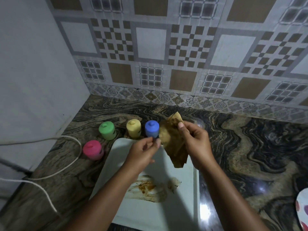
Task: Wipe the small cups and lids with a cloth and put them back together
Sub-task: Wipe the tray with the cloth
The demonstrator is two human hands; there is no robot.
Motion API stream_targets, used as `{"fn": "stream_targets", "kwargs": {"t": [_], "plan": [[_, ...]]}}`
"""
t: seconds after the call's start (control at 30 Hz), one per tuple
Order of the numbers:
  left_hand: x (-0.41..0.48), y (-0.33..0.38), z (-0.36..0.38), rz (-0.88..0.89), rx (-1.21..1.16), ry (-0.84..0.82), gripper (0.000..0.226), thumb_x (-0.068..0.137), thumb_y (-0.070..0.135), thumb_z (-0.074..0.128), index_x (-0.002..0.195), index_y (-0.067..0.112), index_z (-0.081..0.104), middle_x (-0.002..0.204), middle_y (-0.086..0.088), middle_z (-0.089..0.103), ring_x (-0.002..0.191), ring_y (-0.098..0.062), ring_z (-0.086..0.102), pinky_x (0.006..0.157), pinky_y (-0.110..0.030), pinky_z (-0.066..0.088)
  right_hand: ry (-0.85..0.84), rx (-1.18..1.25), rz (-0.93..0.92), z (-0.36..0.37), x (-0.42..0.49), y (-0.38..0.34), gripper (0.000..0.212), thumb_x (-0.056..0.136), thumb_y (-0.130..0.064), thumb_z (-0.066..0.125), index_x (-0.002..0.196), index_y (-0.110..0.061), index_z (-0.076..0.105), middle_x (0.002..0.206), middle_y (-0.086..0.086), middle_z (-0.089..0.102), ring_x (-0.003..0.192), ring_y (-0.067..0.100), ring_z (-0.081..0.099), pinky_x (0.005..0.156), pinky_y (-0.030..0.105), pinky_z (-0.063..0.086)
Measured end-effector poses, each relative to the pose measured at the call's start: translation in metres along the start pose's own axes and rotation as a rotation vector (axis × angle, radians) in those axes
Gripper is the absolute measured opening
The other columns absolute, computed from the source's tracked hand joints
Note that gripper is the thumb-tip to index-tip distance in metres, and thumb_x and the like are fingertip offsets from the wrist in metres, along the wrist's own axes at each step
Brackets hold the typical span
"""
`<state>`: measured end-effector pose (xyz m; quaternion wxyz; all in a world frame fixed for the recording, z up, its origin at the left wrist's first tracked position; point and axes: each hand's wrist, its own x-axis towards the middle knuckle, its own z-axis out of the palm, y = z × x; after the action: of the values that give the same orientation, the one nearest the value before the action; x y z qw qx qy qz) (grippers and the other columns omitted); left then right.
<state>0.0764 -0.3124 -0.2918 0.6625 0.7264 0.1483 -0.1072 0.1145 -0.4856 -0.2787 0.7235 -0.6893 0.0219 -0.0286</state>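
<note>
Several small lidded cups stand on the marbled counter: a pink cup (92, 149) at the left, then a green cup (107, 130), a yellow cup (133, 128) and a blue cup (151, 128), each with its lid on. My right hand (195, 144) grips a stained brown cloth (173, 142) just right of the blue cup. My left hand (143, 151) hovers in front of the blue cup, its fingers loosely curled with the tips near the cup's base; I see nothing held in it.
A white tray (180, 212) with brown smears lies under my arms. A white cable (63, 165) loops over the counter's left side beside the grey wall. A patterned plate edge (302, 209) shows at the right. A tiled wall backs the counter.
</note>
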Motion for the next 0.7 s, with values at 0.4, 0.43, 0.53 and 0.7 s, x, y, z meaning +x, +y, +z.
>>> {"fn": "stream_targets", "kwargs": {"t": [0.4,0.43,0.53,0.7], "plan": [[-0.075,-0.006,0.004,0.097,-0.223,0.141,0.005,0.088,0.017,0.071,0.088,0.013,0.073,0.087,-0.006,0.078,0.078,-0.013,0.071,0.064,-0.027,0.055,0.002,-0.328,-0.179,-0.008,-0.065,0.007,0.047,0.088,-0.018,0.079,0.132,-0.021,0.066,0.121,-0.009,0.070,0.103,0.001,0.070,0.083,0.026,0.060],[-0.080,-0.006,0.002,0.116,-0.197,0.165,0.006,0.088,0.018,0.072,0.088,0.012,0.073,0.084,-0.005,0.077,0.073,-0.010,0.070,0.059,-0.021,0.052,-0.012,-0.349,-0.210,-0.010,-0.071,0.006,0.045,0.087,-0.019,0.080,0.130,-0.022,0.067,0.123,-0.009,0.069,0.103,0.001,0.070,0.081,0.025,0.060],[-0.092,-0.007,-0.005,0.125,-0.192,0.182,0.008,0.087,0.020,0.073,0.089,0.012,0.073,0.083,-0.005,0.077,0.074,-0.015,0.072,0.061,-0.024,0.054,-0.209,-0.275,-0.177,-0.013,-0.089,-0.006,0.029,0.085,-0.022,0.082,0.113,-0.021,0.077,0.110,-0.008,0.076,0.103,0.005,0.072,0.084,0.023,0.059],[-0.103,-0.006,-0.020,0.069,-0.363,0.116,0.018,0.089,0.024,0.069,0.099,0.010,0.074,0.100,-0.018,0.075,0.098,-0.036,0.071,0.089,-0.051,0.055,-0.401,-0.309,-0.212,-0.011,-0.108,-0.017,0.043,0.070,-0.027,0.091,0.111,-0.018,0.079,0.110,-0.008,0.076,0.108,0.002,0.068,0.083,0.017,0.057]]}}
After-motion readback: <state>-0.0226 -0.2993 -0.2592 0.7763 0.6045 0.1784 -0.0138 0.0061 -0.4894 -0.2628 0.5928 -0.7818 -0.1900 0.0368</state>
